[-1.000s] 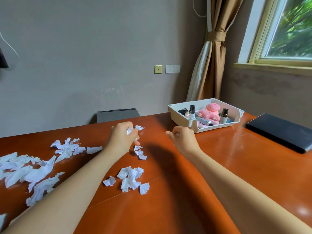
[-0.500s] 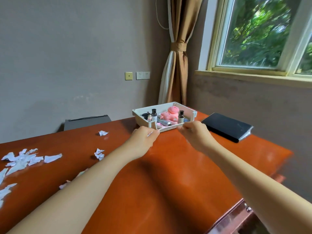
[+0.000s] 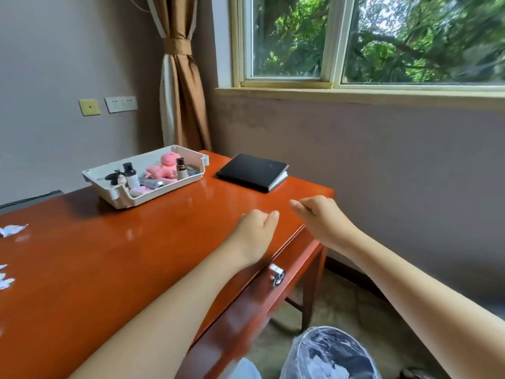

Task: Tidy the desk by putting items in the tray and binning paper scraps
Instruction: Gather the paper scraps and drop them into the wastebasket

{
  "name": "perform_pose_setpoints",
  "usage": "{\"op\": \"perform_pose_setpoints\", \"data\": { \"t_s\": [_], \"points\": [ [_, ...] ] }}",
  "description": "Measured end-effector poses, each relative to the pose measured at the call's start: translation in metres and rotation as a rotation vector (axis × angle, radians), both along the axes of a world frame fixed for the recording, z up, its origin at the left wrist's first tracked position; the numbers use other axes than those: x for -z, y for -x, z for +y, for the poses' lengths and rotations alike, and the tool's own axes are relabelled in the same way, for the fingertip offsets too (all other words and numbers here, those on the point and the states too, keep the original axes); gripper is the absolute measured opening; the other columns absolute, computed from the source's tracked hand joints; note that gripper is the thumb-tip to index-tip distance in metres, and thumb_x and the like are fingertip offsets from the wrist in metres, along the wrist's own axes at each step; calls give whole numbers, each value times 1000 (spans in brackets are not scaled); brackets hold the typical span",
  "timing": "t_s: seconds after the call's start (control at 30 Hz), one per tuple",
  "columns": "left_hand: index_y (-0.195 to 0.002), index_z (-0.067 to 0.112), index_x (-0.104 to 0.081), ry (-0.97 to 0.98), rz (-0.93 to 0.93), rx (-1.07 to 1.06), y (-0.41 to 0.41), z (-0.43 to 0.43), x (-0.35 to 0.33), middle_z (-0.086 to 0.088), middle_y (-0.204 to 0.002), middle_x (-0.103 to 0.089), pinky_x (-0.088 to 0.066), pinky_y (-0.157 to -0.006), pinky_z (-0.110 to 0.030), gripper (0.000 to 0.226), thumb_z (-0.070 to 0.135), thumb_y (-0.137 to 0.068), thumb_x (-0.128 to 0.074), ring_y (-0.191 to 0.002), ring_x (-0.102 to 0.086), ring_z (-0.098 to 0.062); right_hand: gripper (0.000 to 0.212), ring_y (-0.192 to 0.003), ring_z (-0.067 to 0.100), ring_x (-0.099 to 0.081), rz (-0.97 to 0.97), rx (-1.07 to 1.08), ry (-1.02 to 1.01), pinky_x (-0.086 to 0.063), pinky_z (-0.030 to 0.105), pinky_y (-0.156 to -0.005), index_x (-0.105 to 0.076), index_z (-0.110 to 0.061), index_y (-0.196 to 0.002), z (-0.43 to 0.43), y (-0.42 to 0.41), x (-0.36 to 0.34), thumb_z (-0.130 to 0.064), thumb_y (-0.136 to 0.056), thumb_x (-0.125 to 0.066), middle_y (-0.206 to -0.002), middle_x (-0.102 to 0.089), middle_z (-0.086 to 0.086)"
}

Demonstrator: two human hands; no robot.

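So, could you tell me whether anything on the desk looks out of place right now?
Yes: torn white paper scraps lie loose along the desk's left edge, not yet in the lined bin.

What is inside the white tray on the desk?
The tray holds a pink plush toy, two small dark-capped bottles standing upright, and a black item at its left end. Whatever lies under the toy is covered and cannot be seen.
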State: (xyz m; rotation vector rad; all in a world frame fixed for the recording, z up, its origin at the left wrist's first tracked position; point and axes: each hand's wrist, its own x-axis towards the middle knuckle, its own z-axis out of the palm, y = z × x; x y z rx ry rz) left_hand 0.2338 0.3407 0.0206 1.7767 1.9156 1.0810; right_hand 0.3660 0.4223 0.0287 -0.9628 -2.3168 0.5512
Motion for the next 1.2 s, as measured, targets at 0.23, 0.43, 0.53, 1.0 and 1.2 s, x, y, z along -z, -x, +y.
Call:
{"op": "perform_pose_setpoints", "data": {
  "t_s": [0.23,0.43,0.53,1.0,1.2],
  "points": [
    [-48,16,-32,114,25,121,-80,45,57,3,-47,-31,-22,-49,-28,55,29,-102,-30,-45,-32,-11,49,-48,14,-31,1,195,158,-29,27,-53,-40,-8,-57,31,-76,67,-31,-100,-39,-53,-38,1],
    [-53,18,-38,318,-34,106,-121,76,129,1,-54,-40,-33,-65,-29,52,34,-102,-28,-56,-43,-15,49,-47,13,-28,-63,275,315,-24,28,-51,-35,-9,-55,52,-117,144,-29,-100,-40,-49,-32,-2],
    [-58,10,-44,417,-37,88,-139,86,166,-11,-64,-54,-39,-70,-35,50,33,-100,-28,-74,-53,-31,51,-49,13,-26,-98,311,384,-23,28,-51,-28,-13,-52,60,-127,184,-27,-99,-41,-50,-29,-1],
    [-109,5,-44,777,115,130,-164,132,333,-16,-113,-58,-38,-75,-38,30,29,-100,-30,-104,-55,-36,35,-72,25,-48,-137,547,829,-33,33,-66,-37,-13,-62,94,-139,354,-22,-95,-37,-71,-58,11],
    [-116,7,-42,848,128,192,-166,140,378,-11,-126,-42,-38,-96,-40,27,27,-99,-36,-117,-43,-29,26,-75,22,-46,-152,556,966,-33,31,-63,-43,-14,-67,99,-134,396,-16,-93,-40,-69,-54,1]
  ]
}}
